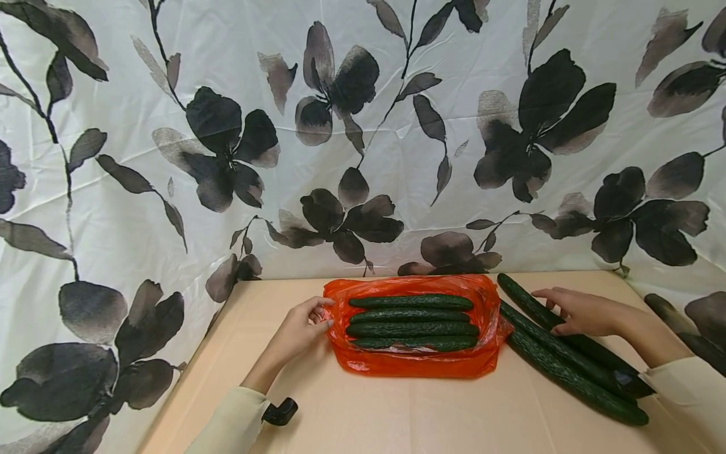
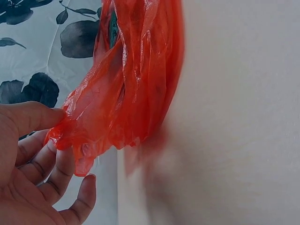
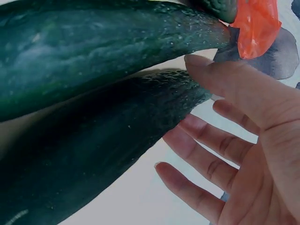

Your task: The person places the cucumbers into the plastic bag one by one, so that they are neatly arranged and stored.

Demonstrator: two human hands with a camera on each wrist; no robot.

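Observation:
A red plastic bag (image 1: 420,366) lies on the table with several dark green cucumbers (image 1: 411,329) side by side in its opening. At the bag's left end, my left hand (image 1: 303,325) pinches the gathered plastic between thumb and fingers; the left wrist view shows the crumpled bag edge (image 2: 84,140) there. Three longer cucumbers lie slanted to the right of the bag. Over the outermost cucumber (image 1: 524,299) is my right hand (image 1: 587,312), thumb on one side and fingers on the other. In the right wrist view its fingers (image 3: 197,161) are loosely extended beside that cucumber (image 3: 93,150).
The beige table (image 1: 363,416) extends in front of the bag. Behind it hangs a white cloth (image 1: 431,233) printed with dark flowers. The nearest of the loose cucumbers (image 1: 573,372) has its upper end close to the bag's right edge.

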